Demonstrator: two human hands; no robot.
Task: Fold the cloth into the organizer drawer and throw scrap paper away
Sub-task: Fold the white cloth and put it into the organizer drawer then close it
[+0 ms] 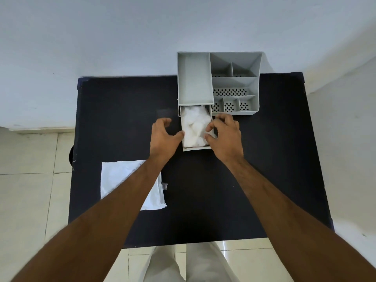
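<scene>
A grey organizer stands at the back of the black table. Its drawer is pulled out toward me and holds crumpled white material, paper or cloth, I cannot tell which. My left hand is at the drawer's left side, fingers spread, thumb touching the rim. My right hand is at the drawer's right side, with thumb and fingertips at the rim and the white material. A flat white cloth lies on the table at the near left, partly hidden by my left forearm.
The table stands against a pale wall, with tiled floor to its left and front. A dark round object shows just past the table's left edge. The organizer's open compartments look empty.
</scene>
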